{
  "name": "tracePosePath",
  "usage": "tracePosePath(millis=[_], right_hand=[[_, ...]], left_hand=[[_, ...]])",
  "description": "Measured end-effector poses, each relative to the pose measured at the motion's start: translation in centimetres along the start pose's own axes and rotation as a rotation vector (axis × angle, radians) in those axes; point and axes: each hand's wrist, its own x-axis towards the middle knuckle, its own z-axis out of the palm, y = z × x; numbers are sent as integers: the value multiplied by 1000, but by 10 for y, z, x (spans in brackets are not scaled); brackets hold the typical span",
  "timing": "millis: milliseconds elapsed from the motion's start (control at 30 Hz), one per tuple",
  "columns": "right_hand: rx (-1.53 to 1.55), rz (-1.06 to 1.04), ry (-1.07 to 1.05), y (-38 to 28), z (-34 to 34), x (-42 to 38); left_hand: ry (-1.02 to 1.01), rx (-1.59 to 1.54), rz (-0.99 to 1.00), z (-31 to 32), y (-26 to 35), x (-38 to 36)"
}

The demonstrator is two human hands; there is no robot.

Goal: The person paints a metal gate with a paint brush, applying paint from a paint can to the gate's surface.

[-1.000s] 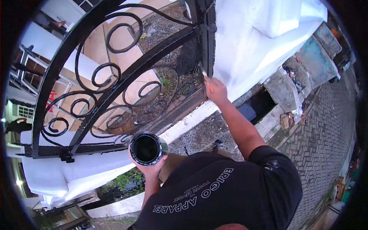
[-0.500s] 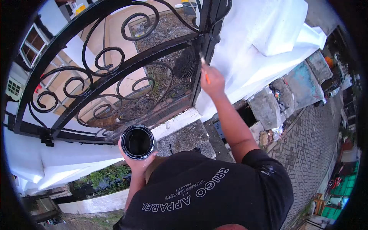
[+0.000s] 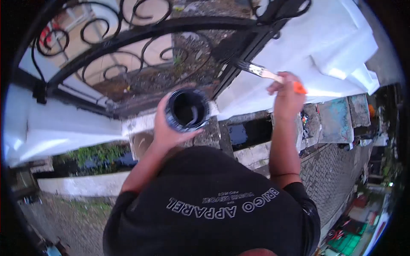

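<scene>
My left hand (image 3: 167, 132) is wrapped round an open paint can (image 3: 170, 112) with black paint inside and smears on its rim. In my right hand (image 3: 288, 96) is a paintbrush (image 3: 267, 74) with a pale handle, an orange end and a metal band. Its dark bristles point left and overlap the gate's black side post (image 3: 244, 57) in this view. Ahead stands the black iron gate (image 3: 141, 39), with curled scrollwork and an arched bar.
A white wall (image 3: 316, 47) stands right of the gate, and another white wall (image 3: 64, 123) lies to the left. Below is a ditch with dark water (image 3: 252, 131), crossed by a concrete slab (image 3: 209, 138). A paved road (image 3: 326, 170) runs along the right.
My view has turned and shifted. The brush has swung from pointing up along the post to lying across toward it. The can has come nearer the post, in my left hand.
</scene>
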Motion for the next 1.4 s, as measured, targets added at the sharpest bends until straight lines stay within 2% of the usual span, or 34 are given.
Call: tracePosePath(millis=[67,133,167,233,300,400,467,533,633,700,733,833,867,933,1000,1067,1133,1233,1267,1300,1333,1400], right_hand=[[198,57,-87,-40,10,-4],[0,-13,-271,-70,21,-13],[-12,-8,-283,-79,27,-18],[-259,37,-492,-90,37,-27],[-339,22,-537,-87,43,-30],[-401,-1,-599,-69,48,-33],[-632,-34,-678,-54,52,-36],[-575,-36,-689,-46,49,-38],[-535,61,-624,-54,38,-36],[-367,133,-453,-53,28,-36],[-365,134,-448,-50,22,-36],[-65,275,-212,-29,11,-40],[-61,273,-209,-24,7,-43],[37,354,-54,-12,-3,-51],[95,377,-48,1,-16,-57],[202,429,110,8,-21,-63],[241,437,166,22,-31,-68],[477,525,147,55,-47,-76],[617,590,235,68,-49,-77],[759,651,327,77,-51,-77],[785,634,360,81,-46,-74],[792,667,541,91,-34,-68]], left_hand=[[44,18,101,15,10,11],[13,43,237,25,14,21],[20,61,260,31,15,22],[36,67,274,36,20,22],[-30,156,262,36,26,20],[32,164,316,39,31,18],[50,168,313,39,31,17],[64,172,312,38,32,15],[57,217,259,33,31,13],[75,236,257,33,29,11],[70,236,259,33,29,11],[49,254,231,33,29,9],[49,252,223,34,29,8],[42,255,222,35,29,8],[35,267,209,36,28,9],[9,282,174,37,27,9],[-23,302,143,39,25,11],[-1,219,80,43,21,18],[-29,232,99,45,17,20],[-5,85,35,49,9,20],[15,-64,-33,51,5,22],[-27,8,-6,48,2,25]])
